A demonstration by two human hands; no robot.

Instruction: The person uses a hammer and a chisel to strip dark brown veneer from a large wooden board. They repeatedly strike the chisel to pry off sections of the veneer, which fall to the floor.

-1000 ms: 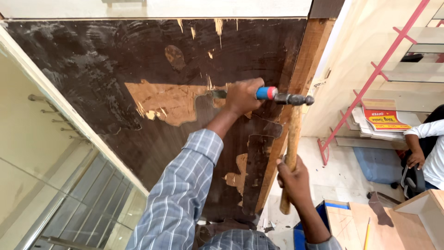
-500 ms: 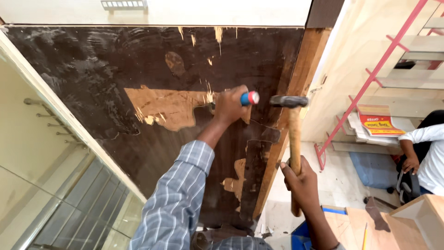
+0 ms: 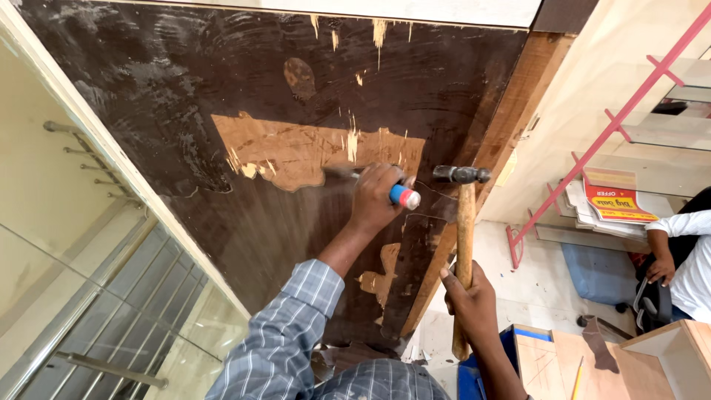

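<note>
Near bottom, the right hand (image 3: 468, 300) is clamping around the lower part of a wooden-handled hammer (image 3: 464, 244), handle upright, steel head sitting just right of the chisel's butt, not touching it. Left hand (image 3: 376, 198), plaid sleeve (image 3: 285, 341) behind it, is wrapping tight around a chisel (image 3: 385, 189) with a blue and red handle end; blade is pointing left, lying low against the dark laminate panel (image 3: 185, 96). Blade tip is sitting at the edge of the stripped patch (image 3: 296, 152), where bare light wood is showing; exact tip contact is blurred. To do this step well, judging from the frame: keeping the chisel at a shallow angle so it is lifting the dark skin and not gouging the wood, striking square on the butt, keeping knuckles clear of the hammer head. Small chipped patches are showing lower on the panel and along its far top edge. Far right, another person's arm (image 3: 685, 248) in a white sleeve is resting near a stack of boards (image 3: 607, 204).
</note>
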